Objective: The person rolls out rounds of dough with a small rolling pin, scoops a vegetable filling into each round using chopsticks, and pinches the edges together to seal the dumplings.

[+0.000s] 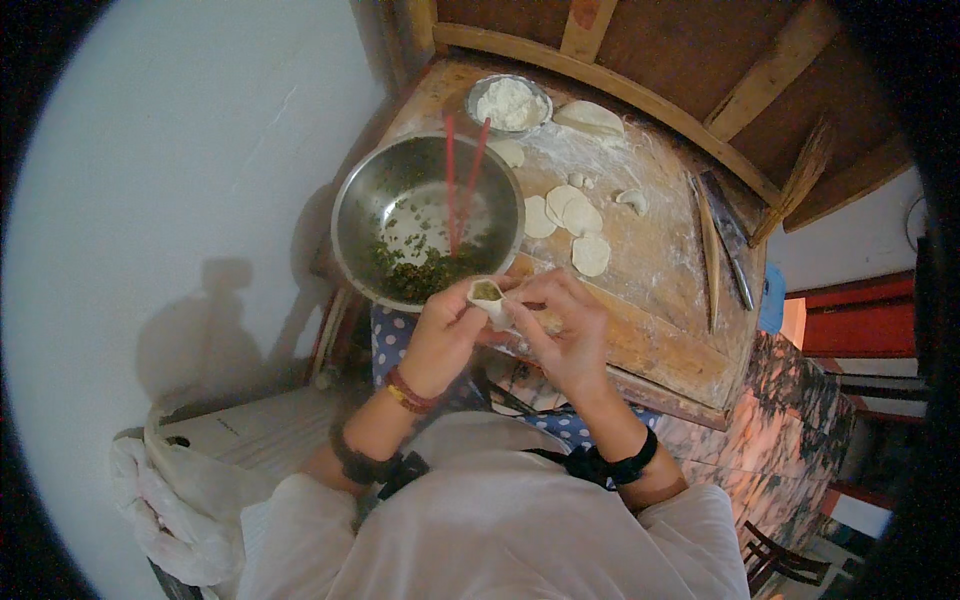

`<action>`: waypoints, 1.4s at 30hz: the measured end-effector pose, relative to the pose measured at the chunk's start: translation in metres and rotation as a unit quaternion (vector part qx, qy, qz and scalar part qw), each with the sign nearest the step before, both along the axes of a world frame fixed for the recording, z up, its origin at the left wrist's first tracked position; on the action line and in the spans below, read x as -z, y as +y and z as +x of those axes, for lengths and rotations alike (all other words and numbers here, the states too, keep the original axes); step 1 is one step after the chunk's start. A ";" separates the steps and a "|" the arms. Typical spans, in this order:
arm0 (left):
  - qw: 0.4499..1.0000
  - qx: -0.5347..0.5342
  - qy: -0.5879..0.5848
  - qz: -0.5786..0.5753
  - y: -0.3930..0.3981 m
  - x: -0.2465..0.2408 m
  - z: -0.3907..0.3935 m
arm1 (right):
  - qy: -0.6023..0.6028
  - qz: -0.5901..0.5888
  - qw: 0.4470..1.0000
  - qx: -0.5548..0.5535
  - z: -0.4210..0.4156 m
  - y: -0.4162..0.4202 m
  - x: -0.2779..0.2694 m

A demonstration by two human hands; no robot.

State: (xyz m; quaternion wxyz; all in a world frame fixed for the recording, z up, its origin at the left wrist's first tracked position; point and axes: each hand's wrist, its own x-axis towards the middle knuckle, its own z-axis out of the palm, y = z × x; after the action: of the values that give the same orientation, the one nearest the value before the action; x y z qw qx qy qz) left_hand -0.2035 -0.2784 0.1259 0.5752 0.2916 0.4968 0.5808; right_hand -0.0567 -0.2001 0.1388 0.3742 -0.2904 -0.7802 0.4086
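Between my two hands is a partly folded dumpling (491, 301), its top gaping over green filling. My left hand (450, 319) holds it from the left, thumb in front. The fingertips of my right hand (562, 319) pinch the right side of its wrapper. Just beyond my left hand stands a large steel bowl (352, 255) with chopped green filling (424, 277) at its near side. Two red chopsticks (451, 172) lean in the bowl. Several round dough wrappers (581, 216) lie right of it, some overlapping. One folded dumpling (634, 200) rests farther right.
A bowl of flour (514, 103) and a dough lump (589, 120) sit at the back of the floured wooden board (660, 277). A tapered rolling pin (705, 255) and a knife (731, 247) lie at the right. A straw brush (799, 176) stands at the far right corner. A wall (187, 150) bounds the left.
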 end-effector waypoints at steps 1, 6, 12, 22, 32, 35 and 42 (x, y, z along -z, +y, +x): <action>1.000 -0.001 0.015 0.004 0.000 0.000 0.000 | -0.010 0.022 1.000 -0.001 0.000 0.000 -0.001; 1.000 0.020 0.012 -0.005 -0.002 0.008 -0.003 | -0.005 -0.062 0.998 -0.001 0.000 0.000 -0.004; 1.000 0.018 0.008 0.005 0.000 0.005 0.000 | 0.005 -0.081 0.997 -0.001 0.000 0.001 0.008; 0.995 0.020 0.099 0.003 -0.003 0.014 -0.001 | -0.028 0.045 0.998 0.021 0.000 -0.001 0.010; 0.940 -0.021 0.333 0.074 -0.001 0.021 -0.006 | -0.053 0.154 0.987 -0.001 -0.002 -0.003 -0.005; 0.946 -0.029 0.320 0.048 -0.002 0.012 0.000 | -0.062 0.167 0.984 -0.019 -0.003 -0.002 -0.010; 0.926 -0.009 0.370 0.069 -0.004 0.012 -0.004 | -0.084 0.163 0.983 -0.023 -0.004 -0.004 -0.011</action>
State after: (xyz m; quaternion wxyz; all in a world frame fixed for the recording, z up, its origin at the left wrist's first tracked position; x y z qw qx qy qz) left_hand -0.2076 -0.2823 0.1134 0.3238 0.5201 0.6360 0.4692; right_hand -0.0611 -0.2040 0.1498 0.3404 -0.2409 -0.8713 0.2589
